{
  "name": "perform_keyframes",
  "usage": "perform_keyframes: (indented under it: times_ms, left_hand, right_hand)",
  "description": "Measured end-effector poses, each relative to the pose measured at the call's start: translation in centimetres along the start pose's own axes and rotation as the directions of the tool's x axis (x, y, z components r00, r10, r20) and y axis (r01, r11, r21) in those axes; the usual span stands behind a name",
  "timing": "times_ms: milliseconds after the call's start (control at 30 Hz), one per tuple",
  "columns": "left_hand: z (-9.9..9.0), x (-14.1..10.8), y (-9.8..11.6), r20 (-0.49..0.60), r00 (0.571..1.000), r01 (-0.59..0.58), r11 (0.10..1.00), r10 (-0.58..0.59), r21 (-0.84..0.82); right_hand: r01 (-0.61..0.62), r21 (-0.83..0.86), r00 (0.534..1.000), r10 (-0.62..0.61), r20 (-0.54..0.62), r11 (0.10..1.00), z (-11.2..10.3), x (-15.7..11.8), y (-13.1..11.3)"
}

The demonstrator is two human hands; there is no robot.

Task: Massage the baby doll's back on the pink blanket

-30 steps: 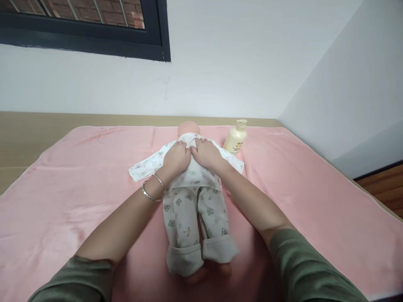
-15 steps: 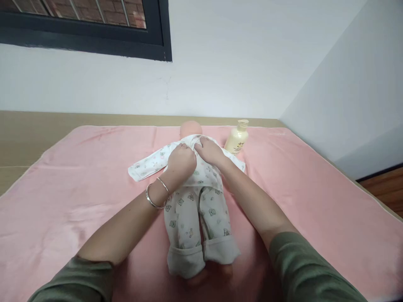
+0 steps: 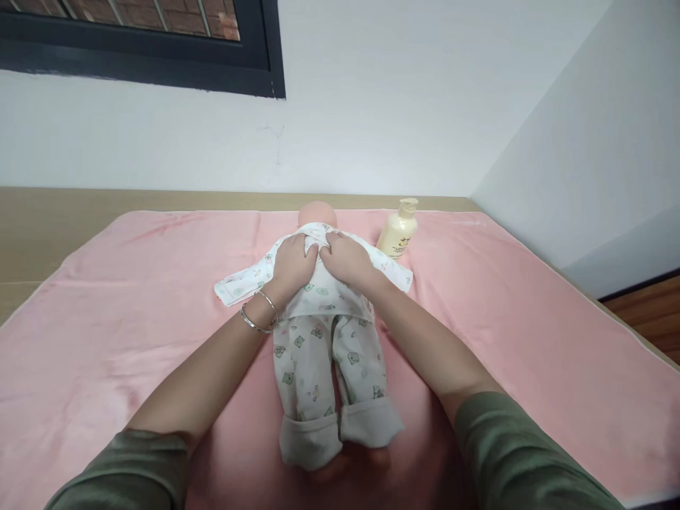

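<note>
Doll (image 3: pixel 313 336) — left hand (image 3: pixel 293 265), right hand (image 3: pixel 348 262) on shirt (image 3: pixel 332 297) — 1 bottle (image 3: pixel 397 234) nearby.

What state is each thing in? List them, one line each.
Doll: stretched out, face not in view
Shirt: on the doll, sleeves spread
Trousers: worn, cuffs turned up
Left hand: on the shirt's back
Right hand: on the shirt's back
Bangles: around left wrist
Bottle: standing; fill level unclear
Pink sheet: spread, lightly creased
Window: open or shut unclear

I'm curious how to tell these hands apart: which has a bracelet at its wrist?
The left hand: a silvery bracelet circles its wrist, while the right hand has a bare wrist. Both touch the white top.
</note>
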State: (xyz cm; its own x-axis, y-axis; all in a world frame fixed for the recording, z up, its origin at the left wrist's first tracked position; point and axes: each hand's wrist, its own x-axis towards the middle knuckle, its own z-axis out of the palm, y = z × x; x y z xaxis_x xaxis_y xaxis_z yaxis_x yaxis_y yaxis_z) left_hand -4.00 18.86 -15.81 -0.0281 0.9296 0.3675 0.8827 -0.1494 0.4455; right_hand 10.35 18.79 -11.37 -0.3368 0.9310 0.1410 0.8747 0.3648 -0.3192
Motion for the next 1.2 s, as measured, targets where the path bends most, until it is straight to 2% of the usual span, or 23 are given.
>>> perform_keyframes:
  times_ms: [167,733,1200]
  left_hand:
    - [0.3,-0.1,-0.1,-0.034,0.999,-0.008,1.0,0.007,-0.015]
    - [0.7,0.0,-0.5,-0.049,0.999,-0.005,0.999,0.003,-0.035]
    - [0.7,-0.1,-0.5,-0.052,0.999,-0.001,0.999,-0.002,-0.046]
  right_hand:
    - [0.059,0.001,0.997,-0.059,-0.04,0.998,0.6,1.3,1.2]
    - [0.107,-0.018,0.992,-0.108,-0.068,0.994,1.4,1.6,1.6]
    - [0.106,-0.001,0.994,-0.106,-0.019,0.994,1.6,1.9,2.6]
